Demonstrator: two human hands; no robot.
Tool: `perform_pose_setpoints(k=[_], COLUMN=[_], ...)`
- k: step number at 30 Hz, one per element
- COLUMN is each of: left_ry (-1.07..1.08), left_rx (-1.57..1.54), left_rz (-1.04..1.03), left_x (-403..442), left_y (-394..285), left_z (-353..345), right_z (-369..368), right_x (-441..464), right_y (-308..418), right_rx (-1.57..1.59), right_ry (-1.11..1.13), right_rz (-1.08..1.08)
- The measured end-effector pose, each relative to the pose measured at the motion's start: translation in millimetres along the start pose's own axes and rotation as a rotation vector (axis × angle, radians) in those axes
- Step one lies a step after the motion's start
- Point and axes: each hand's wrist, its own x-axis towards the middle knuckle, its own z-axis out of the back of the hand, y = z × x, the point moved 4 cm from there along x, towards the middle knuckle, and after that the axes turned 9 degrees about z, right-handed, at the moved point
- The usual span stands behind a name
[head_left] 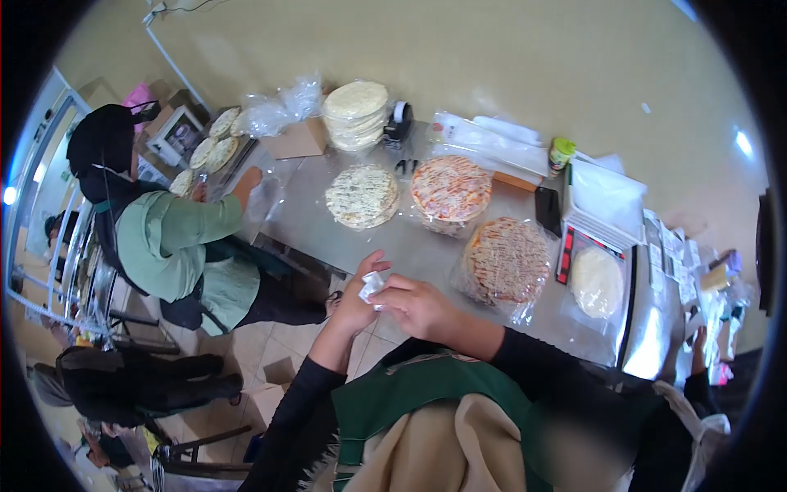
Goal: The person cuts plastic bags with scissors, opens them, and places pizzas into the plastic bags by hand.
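Observation:
My left hand (pixel 357 297) and my right hand (pixel 414 305) meet in front of my body, just off the table's front edge. Between them is a small crumpled white piece (pixel 371 286), which the fingers of both hands hold. On the metal table (pixel 402 234) beyond lie a pale, herb-flecked pizza (pixel 361 196), a stack of red-topped pizzas (pixel 451 189) in clear film, and a wrapped stack of brown-topped pizzas (pixel 507 261) close to my right forearm.
At the left, a co-worker in green (pixel 176 234) reaches over the table. Behind stand stacked pale bases (pixel 356 113), a cardboard box (pixel 293 139) and a tape dispenser (pixel 399 125). A phone (pixel 548 211), white trays (pixel 605 201) and a wrapped white disc (pixel 598 282) are at the right.

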Motion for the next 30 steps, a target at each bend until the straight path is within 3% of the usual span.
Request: perform_pose_setpoints(k=[6, 8, 10, 11, 12, 14, 16, 18, 20, 22, 24, 25, 27, 28, 30], left_ry=[0.021, 0.022, 0.075, 0.045, 0.056, -0.117, -0.192, -0.342, -0.318, -0.382, -0.149, -0.154, 0.127, 0.124, -0.036], left_rx=[-0.157, -0.287, -0.665, -0.705, -0.709, -0.665, -0.618, -0.582, -0.654, -0.72, -0.661, -0.648, -0.018, -0.008, -0.487], left_rz=[0.022, 0.084, 0.202, 0.179, 0.172, 0.126, 0.21, 0.417, 0.564, 0.681, 0.714, 0.719, 0.448, 0.461, 0.742], left_x=[-28.0, -35.7, -44.0, -47.9, -49.0, -55.1, -59.4, -71.6, -84.2, -89.6, -78.3, -72.8, -51.9, -45.5, -36.8], left_y=[28.6, 29.8, 27.0, 22.1, 21.9, 30.6, 81.1, 121.8, 158.4, 185.6, 273.3, 288.0, 284.7, 269.5, 219.2], left_z=[26.8, 30.0, 41.9, 51.1, 58.7, 82.9, 105.6, 105.9, 92.6, 69.9, 73.1, 73.2, 61.7, 54.3, 36.1], right_z=[-43.6, -50.9, -46.3, -36.3, -23.3, 19.9, 87.8, 149.3, 195.1, 238.8, 277.6, 296.5, 331.4, 343.7, 360.2], right_x=[-7.3, -7.0, -13.1, -20.5, -29.3, -44.9, -59.9, -79.9, -96.3, -111.6, -117.4, -117.8, -116.0, -117.7, -119.1], right_y=[11.5, 11.6, -3.1, -14.2, -25.6, -37.0, -55.0, -75.5, -103.1, -133.7, -167.8, -185.4, -219.3, -235.4, -258.7], right_rx=[-0.036, -0.085, -0.101, -0.139, -0.176, -0.361, -0.488, -0.605, -0.674, -0.976, -1.003, -1.034, -1.131, -1.23, -1.257], right_ry=[-0.148, -0.101, -0.146, -0.147, -0.143, -0.313, -0.49, -0.589, -0.634, -0.595, -0.577, -0.551, -0.439, -0.304, -0.236], right_rz=[0.015, 0.005, 0.001, -0.131, -0.261, -0.416, -0.544, -0.579, -0.557, -0.624, -0.689, -0.744, -0.844, -0.94, -1.04])
